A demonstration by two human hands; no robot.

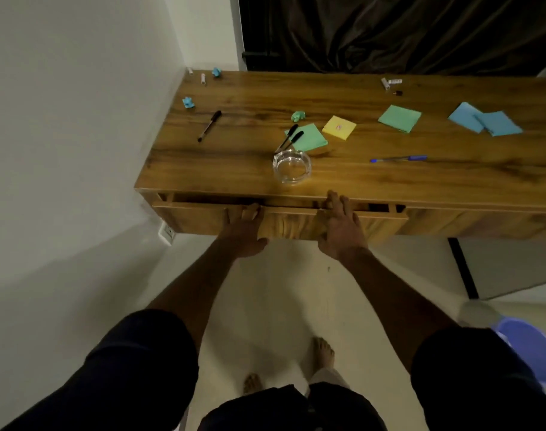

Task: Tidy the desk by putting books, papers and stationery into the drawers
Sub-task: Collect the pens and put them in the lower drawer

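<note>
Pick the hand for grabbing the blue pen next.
Right, probably. The right hand and left hand are both on the drawer front, but the blue pen lies rightward of both, nearest the right; the left would cross over.

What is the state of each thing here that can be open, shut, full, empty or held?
Drawer: slightly open.
Left hand: fingers curled over the drawer's top edge.
Right hand: rests on the drawer front, fingers straight over its top edge.
Glass ashtray: upright, empty.
Blue pen: lying flat on the desk, untouched.
Green paper ball: crumpled.
</note>
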